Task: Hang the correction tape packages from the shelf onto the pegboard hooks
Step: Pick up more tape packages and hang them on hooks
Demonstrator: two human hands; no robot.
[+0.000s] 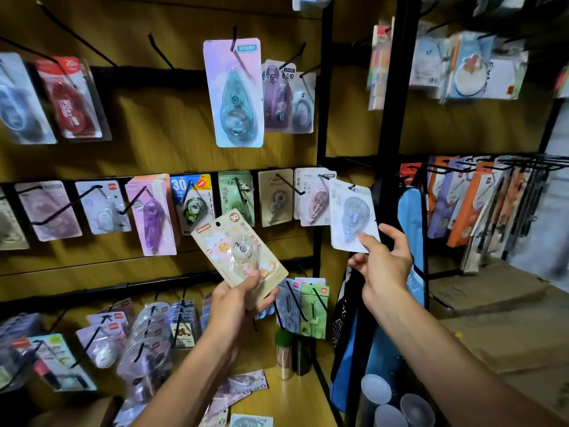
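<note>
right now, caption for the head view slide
Left hand holds a cream package; right hand pinches a pale blue package at a hook.

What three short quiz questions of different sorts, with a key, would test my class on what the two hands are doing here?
1. True or false: the left hand holds a cream package with a red "30" sticker.
2. Multiple choice: the right hand pinches the pale blue package at its A) top edge, B) bottom corner, C) left edge.
3. Fill in: the large pink and blue package in the top row hangs from a black ____.

Key: 1 true; 2 B; 3 hook.
</note>
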